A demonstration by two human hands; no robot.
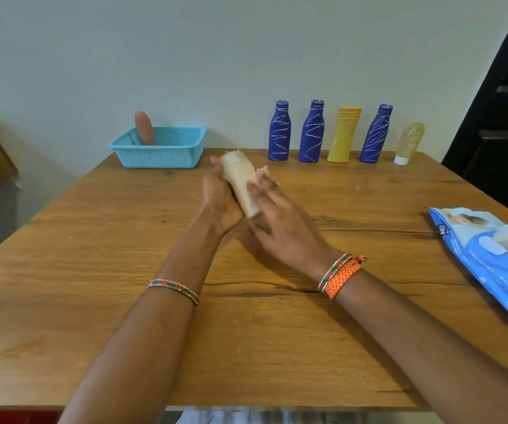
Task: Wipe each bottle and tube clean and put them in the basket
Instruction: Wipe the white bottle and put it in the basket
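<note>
Both hands, left (220,195) and right (280,221), seemingly wipe beige bottle (240,182) mid-table.

One legible marking found: the letters "mee" in white, printed sideways near the upper left edge of the blue wipes pack (488,264) lying at the right of the tabletop (93,270). Further fine print on the pack face is too small and blurred to read. No other readable text observed.
</note>
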